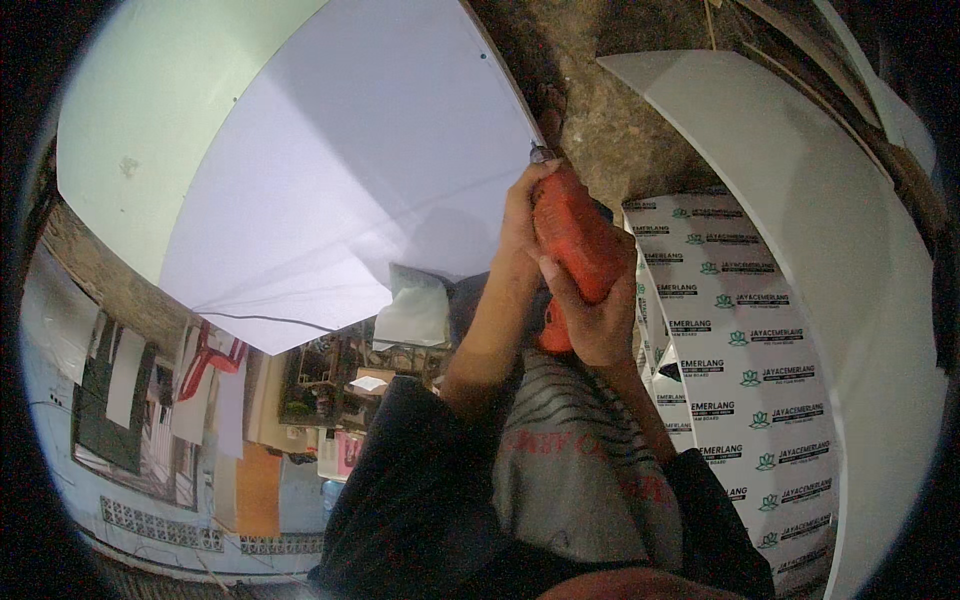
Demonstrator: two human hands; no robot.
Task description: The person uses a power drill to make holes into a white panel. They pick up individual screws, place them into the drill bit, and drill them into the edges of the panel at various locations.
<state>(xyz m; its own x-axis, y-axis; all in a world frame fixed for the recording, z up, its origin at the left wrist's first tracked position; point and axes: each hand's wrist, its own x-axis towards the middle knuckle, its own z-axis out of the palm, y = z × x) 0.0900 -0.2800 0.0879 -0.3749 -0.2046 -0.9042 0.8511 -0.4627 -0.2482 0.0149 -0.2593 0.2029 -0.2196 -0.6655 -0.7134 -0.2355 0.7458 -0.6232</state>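
Both of my hands are on a red power drill point(578, 232), with its chuck toward the edge of a large white board point(370, 130). My left hand point(520, 215) is closed around the front of the drill body, near the chuck. Behind it, my right hand point(600, 315) wraps the rear and the grip. The drill's tip meets or nearly meets the board's right edge; whether it touches, I cannot tell. Another small dark spot, like a hole or screw, shows near that edge higher up.
A pale greenish panel point(130, 150) lies at the left beside the white board. On the right stand a curved-looking white panel point(850, 200) and boards with printed film point(750, 370). Rough brown ground point(640, 130) shows between them. A thin dark cable point(265, 317) crosses the board's near corner.
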